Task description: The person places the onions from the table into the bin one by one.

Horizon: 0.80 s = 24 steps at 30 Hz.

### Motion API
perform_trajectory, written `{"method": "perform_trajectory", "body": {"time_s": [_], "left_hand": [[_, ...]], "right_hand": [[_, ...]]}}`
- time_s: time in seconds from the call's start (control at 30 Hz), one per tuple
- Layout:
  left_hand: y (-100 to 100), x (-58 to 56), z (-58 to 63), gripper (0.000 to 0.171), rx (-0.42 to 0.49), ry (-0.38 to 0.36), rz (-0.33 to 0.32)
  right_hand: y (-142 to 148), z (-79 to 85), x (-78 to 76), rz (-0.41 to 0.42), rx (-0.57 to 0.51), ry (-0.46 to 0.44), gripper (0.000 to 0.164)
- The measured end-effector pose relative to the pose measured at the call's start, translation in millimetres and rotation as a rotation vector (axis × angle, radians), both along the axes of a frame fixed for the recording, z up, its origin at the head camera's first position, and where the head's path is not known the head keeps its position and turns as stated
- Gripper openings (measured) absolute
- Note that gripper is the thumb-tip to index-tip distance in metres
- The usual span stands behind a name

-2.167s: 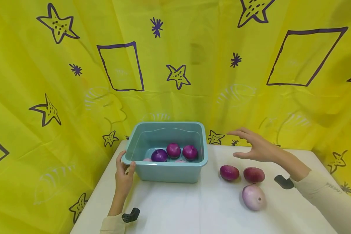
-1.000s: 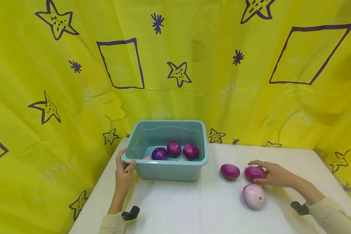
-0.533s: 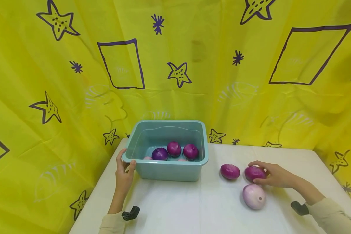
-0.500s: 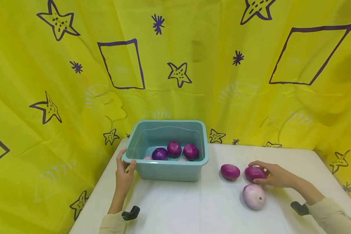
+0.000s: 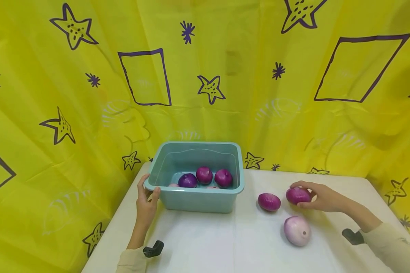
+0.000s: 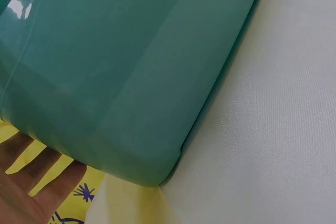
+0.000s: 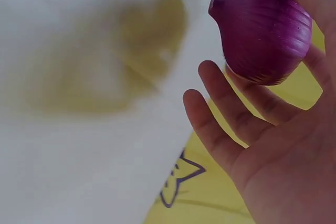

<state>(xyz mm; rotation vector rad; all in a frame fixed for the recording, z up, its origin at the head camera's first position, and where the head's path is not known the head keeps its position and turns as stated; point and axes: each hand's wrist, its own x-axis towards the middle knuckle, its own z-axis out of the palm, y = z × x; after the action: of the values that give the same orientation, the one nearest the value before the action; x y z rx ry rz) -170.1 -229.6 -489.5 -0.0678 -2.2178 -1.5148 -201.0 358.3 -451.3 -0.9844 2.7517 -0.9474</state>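
My right hand (image 5: pixel 324 197) pinches a red onion (image 5: pixel 298 196) between thumb and fingers, a little above the table. In the right wrist view the same onion (image 7: pixel 265 32) hangs off the table surface, with the other fingers spread below it. My left hand (image 5: pixel 146 210) grips the front left corner of a teal plastic tub (image 5: pixel 196 201), thumb at the front and fingers at the side. Inside the tub lie a dark purple onion (image 5: pixel 188 181), two red onions (image 5: pixel 204 175) and pale ones mostly hidden by the front wall.
On the white table (image 5: pixel 205 242) right of the tub lie another red onion (image 5: pixel 269 202) and, nearer, a pale pinkish onion (image 5: pixel 297 231). A yellow curtain (image 5: pixel 208 121) with drawn stars stands close behind the table and at both sides.
My right hand came down from beside the tub to the red onion, took hold of it and has now raised it slightly. My left hand stays on the tub.
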Motion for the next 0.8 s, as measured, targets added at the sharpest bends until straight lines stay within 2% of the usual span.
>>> {"method": "perform_trajectory", "body": {"time_s": [0.2,0.47,0.8], "left_hand": [[1,0.0,1.0,0.061,0.002,0.006,-0.006],[0,0.6,0.8,0.061,0.004,-0.001,-0.001],[1,2.2,1.9,0.061,0.011,-0.005,-0.003]], "right_hand": [[-5,27.0,-10.7,-0.055,-0.009,0.008,0.056],[-20,63.0,-22.9,-0.061,-0.043,0.132,0.058],[-29,100.7,-32.8,-0.092,-0.044,0.201,0.06]]}}
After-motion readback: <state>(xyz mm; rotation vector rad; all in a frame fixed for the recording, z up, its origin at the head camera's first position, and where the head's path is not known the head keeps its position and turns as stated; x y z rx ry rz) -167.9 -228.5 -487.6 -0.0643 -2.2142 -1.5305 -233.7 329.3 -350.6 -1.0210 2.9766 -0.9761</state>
